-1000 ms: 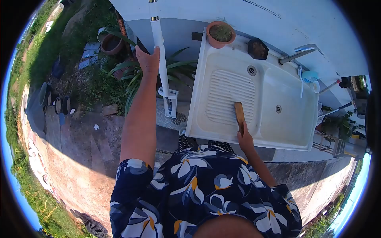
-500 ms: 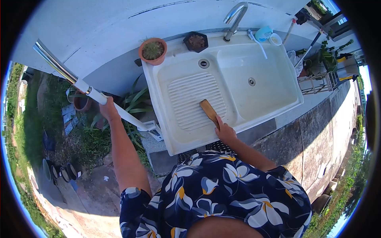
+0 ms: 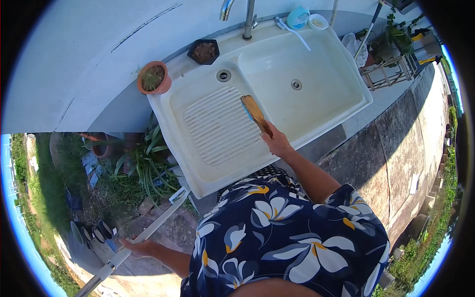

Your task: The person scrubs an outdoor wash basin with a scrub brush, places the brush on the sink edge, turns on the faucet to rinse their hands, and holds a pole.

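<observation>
My left hand [image 3: 137,248] is at the lower left, wrapped round a long white pole [image 3: 153,223] with a metallic lower end. The pole slants from a white bracket-like piece [image 3: 178,195] near the sink's front left corner down to the lower left. My right hand [image 3: 278,142] grips the handle end of a wooden brush [image 3: 254,110] with blue bristles. That brush is over the divider between the ribbed drainboard [image 3: 222,124] and the basin of the white sink [image 3: 367,97]; whether its bristles touch is unclear.
A terracotta pot [image 3: 162,84] and a black pot [image 3: 204,51] stand on the sink's back left. Behind the basin are a faucet [image 3: 249,22], a light blue container [image 3: 298,18] and a white bowl [image 3: 318,22]. Leafy plants [image 3: 146,158] grow left; a rack [image 3: 391,72] stands right.
My left hand has swung the pole from upright down to the lower left. My right hand has moved the brush across the drainboard to the divider. The view has turned.
</observation>
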